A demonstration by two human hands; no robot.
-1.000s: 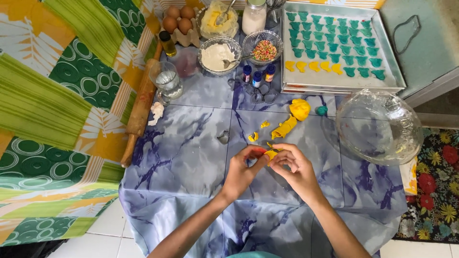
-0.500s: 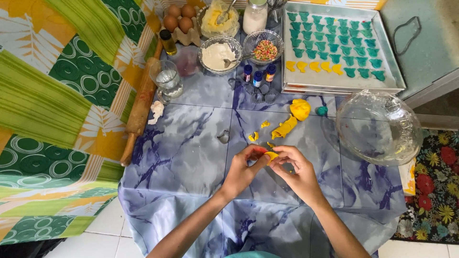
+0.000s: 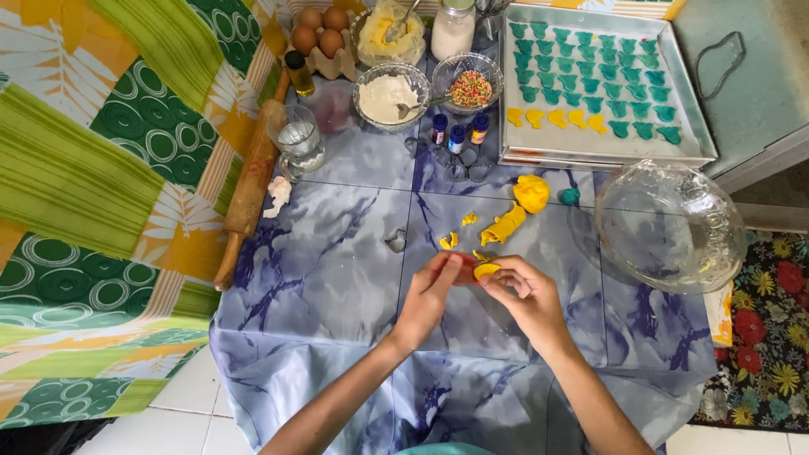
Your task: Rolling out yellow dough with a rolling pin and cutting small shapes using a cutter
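Observation:
My left hand and my right hand meet over the blue marbled cloth. Between their fingertips they pinch a small yellow dough piece together with a small red cutter, which is mostly hidden by the fingers. Just beyond the hands lie yellow dough scraps, a flattened yellow strip and a yellow dough ball. A small teal dough bit sits beside the ball.
A metal tray at the back right holds several teal and yellow cut shapes. A glass bowl lies to the right. Rolling pin, glass, flour bowl, sprinkles bowl, colouring bottles, eggs stand behind.

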